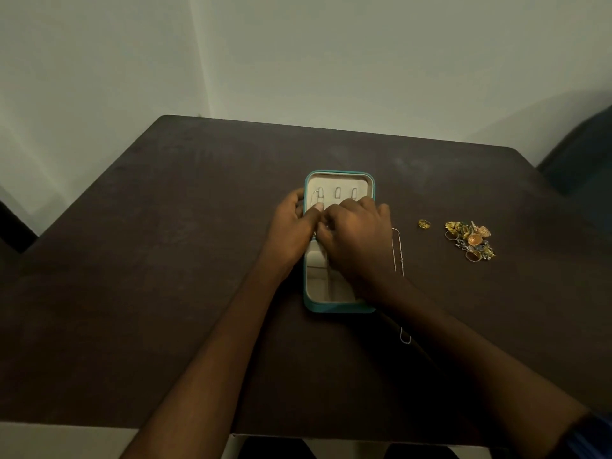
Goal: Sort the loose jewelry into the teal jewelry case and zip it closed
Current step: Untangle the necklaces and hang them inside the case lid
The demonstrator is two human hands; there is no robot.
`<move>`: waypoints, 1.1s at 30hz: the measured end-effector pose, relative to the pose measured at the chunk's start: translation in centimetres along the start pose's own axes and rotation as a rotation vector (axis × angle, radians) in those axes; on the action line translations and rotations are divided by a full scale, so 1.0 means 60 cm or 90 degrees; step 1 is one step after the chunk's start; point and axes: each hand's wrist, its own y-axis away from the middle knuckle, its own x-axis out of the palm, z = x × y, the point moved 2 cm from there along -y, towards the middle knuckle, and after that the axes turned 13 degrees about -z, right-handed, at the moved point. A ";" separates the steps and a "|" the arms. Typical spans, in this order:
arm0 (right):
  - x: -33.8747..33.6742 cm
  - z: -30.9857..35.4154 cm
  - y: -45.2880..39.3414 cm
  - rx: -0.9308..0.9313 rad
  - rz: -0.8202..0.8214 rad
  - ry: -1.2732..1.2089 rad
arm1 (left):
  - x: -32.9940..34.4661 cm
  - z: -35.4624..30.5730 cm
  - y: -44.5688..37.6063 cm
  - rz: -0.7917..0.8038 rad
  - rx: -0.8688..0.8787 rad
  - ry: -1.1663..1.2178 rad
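Dim, murky; soft focus, wide-angle bending at edges

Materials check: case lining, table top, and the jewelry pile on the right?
Case lining: looks like soft beige velvet or suede, matte, no glare.
Table: dark brown, dull, faintly scuffed; likely wood or laminate.
Jewelry pile: gold-toned, glinting, probably metal.

We see two bare forearms and both hands uncovered — our only clothing in view is a blue sleeve [592,437] edge at the right elbow.
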 end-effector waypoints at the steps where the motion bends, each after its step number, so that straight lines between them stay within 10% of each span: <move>1: 0.001 0.000 0.002 -0.001 0.002 -0.001 | 0.000 0.000 0.000 -0.001 -0.002 -0.005; 33: 0.000 -0.012 0.016 0.062 0.061 -0.058 | 0.005 -0.004 0.008 0.026 0.026 -0.038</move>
